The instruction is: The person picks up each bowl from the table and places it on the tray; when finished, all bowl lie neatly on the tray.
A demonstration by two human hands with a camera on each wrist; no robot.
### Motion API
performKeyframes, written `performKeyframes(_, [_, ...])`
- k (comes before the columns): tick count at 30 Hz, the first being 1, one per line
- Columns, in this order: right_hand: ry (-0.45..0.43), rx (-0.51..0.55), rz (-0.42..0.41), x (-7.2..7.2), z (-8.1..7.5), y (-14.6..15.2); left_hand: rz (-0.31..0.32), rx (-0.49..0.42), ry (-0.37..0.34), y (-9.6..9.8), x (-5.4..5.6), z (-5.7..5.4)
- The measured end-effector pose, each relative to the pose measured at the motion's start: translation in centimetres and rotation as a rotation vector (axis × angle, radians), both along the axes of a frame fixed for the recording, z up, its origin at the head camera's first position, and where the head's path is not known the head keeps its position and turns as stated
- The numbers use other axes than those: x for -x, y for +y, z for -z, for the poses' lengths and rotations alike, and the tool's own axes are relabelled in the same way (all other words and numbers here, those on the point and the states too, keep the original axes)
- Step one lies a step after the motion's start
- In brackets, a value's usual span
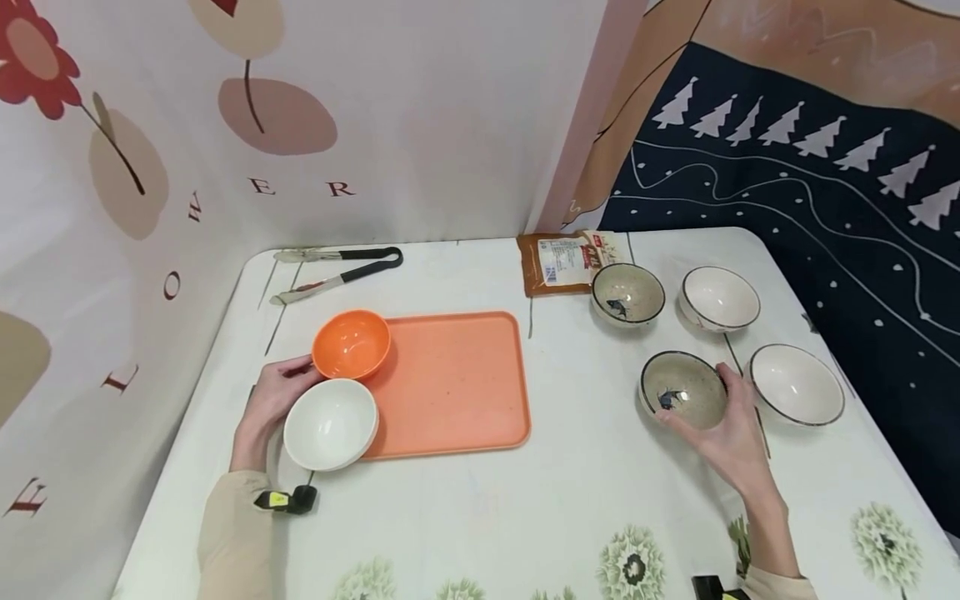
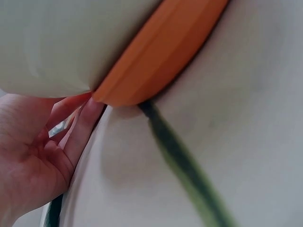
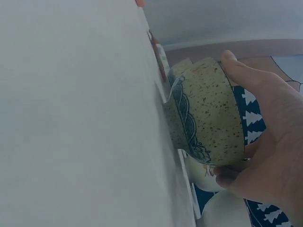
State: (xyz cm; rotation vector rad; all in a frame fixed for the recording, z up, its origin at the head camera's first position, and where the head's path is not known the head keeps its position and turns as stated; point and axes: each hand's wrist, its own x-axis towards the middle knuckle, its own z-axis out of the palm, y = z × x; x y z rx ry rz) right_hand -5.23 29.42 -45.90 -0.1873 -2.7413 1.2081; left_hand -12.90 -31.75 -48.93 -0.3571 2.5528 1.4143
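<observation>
My right hand (image 1: 723, 425) grips a speckled grey bowl (image 1: 686, 385) with a dark rim and a blue fish motif inside, thumb on the near side and fingers at the far right rim. Its blue-patterned lower wall (image 3: 189, 120) shows close to the tabletop in the right wrist view. At the left, my left hand (image 1: 281, 396) has its fingers against the side of an orange bowl (image 1: 351, 343), partly hidden behind a white bowl (image 1: 330, 423). Both bowls overlap the left edge of an orange tray (image 1: 457, 383). Relaxed fingers (image 2: 83, 125) meet the orange edge in the left wrist view.
Another grey bowl (image 1: 628, 294) stands by a brown food packet (image 1: 558, 265) at the back. Two whitish dark-rimmed bowls, one behind (image 1: 720, 297) and one nearer (image 1: 797, 383), stand at the right. Black-handled tongs (image 1: 341, 271) lie at the back left.
</observation>
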Motion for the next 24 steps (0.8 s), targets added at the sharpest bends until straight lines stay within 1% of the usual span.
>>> performKeyframes(8, [0.001,-0.023,-0.033,0.1,0.5,-0.1,0.006,0.012,0.002,0.1,-0.1,0.0])
performKeyframes(11, [-0.03,-0.021,-0.031,0.1,0.4,-0.2,0.011,0.035,0.001,0.1,-0.1,0.0])
performKeyframes(14, [-0.071,-0.003,-0.003,0.0,0.2,-0.4,0.015,0.043,-0.002,0.0,-0.1,0.0])
performKeyframes(17, [-0.099,0.017,0.042,0.0,0.1,-0.5,0.017,0.037,0.001,0.1,-0.2,0.0])
performKeyframes(21, [-0.097,0.038,0.09,0.1,-0.1,-0.6,0.015,0.036,0.018,0.1,-0.2,0.2])
performKeyframes(24, [-0.08,0.043,0.102,0.3,-0.6,-0.8,0.011,0.03,0.036,-0.1,-0.1,0.2])
